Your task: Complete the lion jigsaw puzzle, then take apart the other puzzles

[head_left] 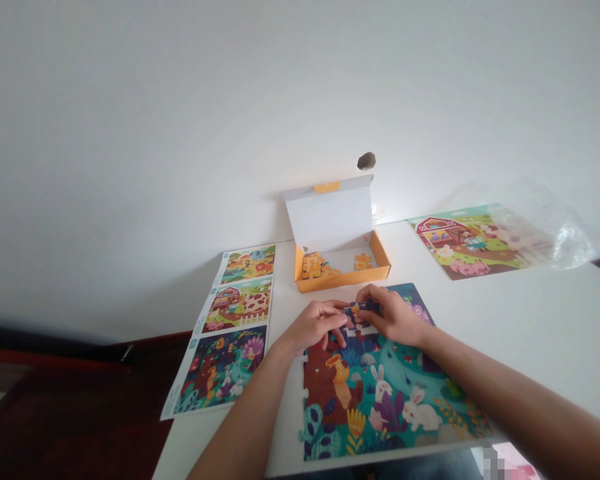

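The left hand [316, 327] and right hand [391, 315] pinch small pieces [353, 317] between their fingertips, at the far part of the puzzle [387, 390], which lies on the table [535, 327] before the open box [347, 279].

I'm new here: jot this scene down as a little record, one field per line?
Left hand: fingers at small pieces near the puzzle's far side
Right hand: fingers on those pieces
Puzzle: flat on the white table
Box: lid up, loose pieces inside
Sheet: three pictures, left of puzzle
Farm picture: right of box, partly under clear plastic
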The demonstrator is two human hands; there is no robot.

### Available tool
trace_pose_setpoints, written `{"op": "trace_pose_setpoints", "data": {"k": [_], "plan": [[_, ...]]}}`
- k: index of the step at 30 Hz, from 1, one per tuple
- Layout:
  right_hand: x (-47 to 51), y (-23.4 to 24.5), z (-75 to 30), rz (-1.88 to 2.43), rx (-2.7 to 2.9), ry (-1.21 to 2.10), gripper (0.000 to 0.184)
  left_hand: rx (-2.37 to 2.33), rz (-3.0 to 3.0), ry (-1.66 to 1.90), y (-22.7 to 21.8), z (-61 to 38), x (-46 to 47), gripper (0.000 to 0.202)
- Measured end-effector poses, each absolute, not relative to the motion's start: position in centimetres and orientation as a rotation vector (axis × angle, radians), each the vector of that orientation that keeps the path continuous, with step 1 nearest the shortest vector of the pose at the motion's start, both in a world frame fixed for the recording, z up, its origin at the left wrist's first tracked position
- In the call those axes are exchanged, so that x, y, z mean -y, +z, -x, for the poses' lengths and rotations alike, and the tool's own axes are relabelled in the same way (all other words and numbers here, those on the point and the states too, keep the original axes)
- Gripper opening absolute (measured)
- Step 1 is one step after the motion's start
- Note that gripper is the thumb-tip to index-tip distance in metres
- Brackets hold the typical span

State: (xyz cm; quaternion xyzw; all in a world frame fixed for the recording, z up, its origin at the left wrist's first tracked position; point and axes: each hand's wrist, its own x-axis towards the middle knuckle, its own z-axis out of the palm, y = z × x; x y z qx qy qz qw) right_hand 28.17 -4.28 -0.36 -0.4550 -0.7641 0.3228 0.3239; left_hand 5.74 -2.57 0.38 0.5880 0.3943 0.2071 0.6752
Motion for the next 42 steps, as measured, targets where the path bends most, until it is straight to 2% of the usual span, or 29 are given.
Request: {"op": "trace_pose_setpoints", "data": {"k": [6, 11, 18, 21, 27, 31, 38, 42], "plan": [[4.2, -0.5, -28.2, 1.157, 1.906, 0.890, 0.010, -0.912, -1.320, 0.490, 0.7, -5.8, 2.6, 0.036], [4.1, -1.1, -28.4, 1.224, 1.832, 0.804, 0.016, -0.910, -1.191, 0.680, 0.3, -5.1, 2.3, 0.039], [3.8, -1.4, -28.4, 1.326, 1.781, 0.793, 0.023, -0.707, -0.996, 1.041, 0.9, -4.5, 2.0, 0.064], [3.7, -1.6, -28.4, 1.339, 1.759, 0.792, 0.025, -0.625, -1.023, 1.016, 1.3, -4.4, 2.0, 0.065], [3.9, -1.8, -28.4, 1.168, 1.752, 0.863, 0.030, -0.659, -1.163, 0.722, 0.9, -4.7, 2.4, 0.046], [4.1, -1.5, -28.3, 1.142, 1.750, 0.918, 0.033, -0.782, -1.208, 0.538, 0.5, -4.8, 2.6, 0.050], [3.9, -1.7, -28.2, 1.124, 1.726, 0.926, 0.025, -0.701, -1.070, 0.862, 0.1, -4.2, 2.0, 0.070], [4.0, -1.6, -28.3, 1.125, 1.766, 0.914, 0.023, -0.688, -1.058, 0.971, 0.9, -4.4, 2.0, 0.071]]}}
